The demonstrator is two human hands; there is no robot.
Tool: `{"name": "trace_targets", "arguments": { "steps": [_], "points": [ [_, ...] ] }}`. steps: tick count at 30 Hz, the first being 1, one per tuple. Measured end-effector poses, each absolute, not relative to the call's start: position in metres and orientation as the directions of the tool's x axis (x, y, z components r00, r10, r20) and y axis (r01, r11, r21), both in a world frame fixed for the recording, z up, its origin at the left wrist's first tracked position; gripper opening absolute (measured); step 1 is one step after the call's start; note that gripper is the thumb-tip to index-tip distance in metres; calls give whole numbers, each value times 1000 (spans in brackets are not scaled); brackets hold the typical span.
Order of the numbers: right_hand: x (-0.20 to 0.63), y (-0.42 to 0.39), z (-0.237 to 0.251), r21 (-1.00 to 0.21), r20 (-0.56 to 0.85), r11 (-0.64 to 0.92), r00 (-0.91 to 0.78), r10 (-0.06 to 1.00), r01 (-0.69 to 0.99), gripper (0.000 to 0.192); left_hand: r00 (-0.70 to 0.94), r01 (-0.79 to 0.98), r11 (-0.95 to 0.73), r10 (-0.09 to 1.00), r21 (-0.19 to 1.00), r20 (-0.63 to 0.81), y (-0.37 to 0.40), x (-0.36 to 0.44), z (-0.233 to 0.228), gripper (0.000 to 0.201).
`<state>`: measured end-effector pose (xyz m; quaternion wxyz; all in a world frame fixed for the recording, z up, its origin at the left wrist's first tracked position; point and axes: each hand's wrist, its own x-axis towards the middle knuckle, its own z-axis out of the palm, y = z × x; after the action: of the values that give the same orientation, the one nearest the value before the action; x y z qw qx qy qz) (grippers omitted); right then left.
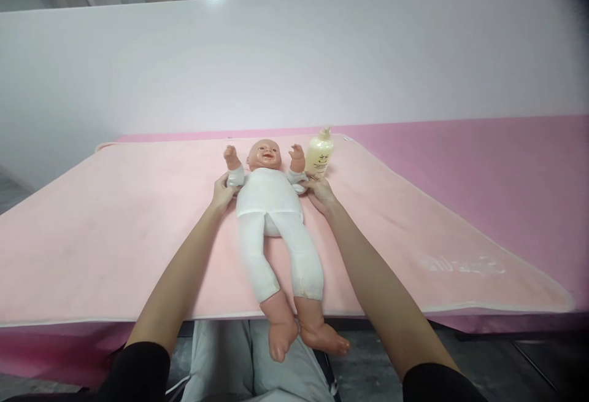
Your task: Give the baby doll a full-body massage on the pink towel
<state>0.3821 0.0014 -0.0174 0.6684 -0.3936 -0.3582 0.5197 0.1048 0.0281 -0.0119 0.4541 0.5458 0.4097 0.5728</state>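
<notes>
A baby doll [271, 218] in a white bodysuit lies on its back along the middle of a pale pink blanket [115, 224], head towards the far wall, bare feet hanging past the near edge. Both arms reach forward to it. The left hand [224, 192] cups the doll's shoulder on that side, fingers curled round the upper arm just below the raised fist; the right hand [318, 192] does the same on the other side — a matched grip that steadies the body from both flanks. A cream lotion bottle [319, 153] stands upright just beyond the right hand, close by the doll's raised fist — within easy reach. The blanket covers a darker pink table [483, 156].
</notes>
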Motion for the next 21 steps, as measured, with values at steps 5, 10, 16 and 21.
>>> {"name": "trace_targets", "arguments": {
  "steps": [5, 10, 16, 21],
  "points": [
    [385, -6, -15, -914, 20, 81, 155, 988, -396, 19, 192, -184, -132, 967, 974, 167, 17, 94, -5, 41],
    [385, -11, -12, -921, 11, 77, 171, 985, -381, 19, 281, -161, -142, 942, 977, 184, 22, 77, 2, 25],
    [381, -8, -15, -910, 134, 200, 200, 971, -362, 13, 273, -252, -95, 948, 963, 165, 23, 79, -1, 28],
    [377, 1, -22, -905, 173, 254, 250, 953, -342, 39, 172, -247, -109, 973, 963, 155, 27, 89, -3, 32]
  ]
}}
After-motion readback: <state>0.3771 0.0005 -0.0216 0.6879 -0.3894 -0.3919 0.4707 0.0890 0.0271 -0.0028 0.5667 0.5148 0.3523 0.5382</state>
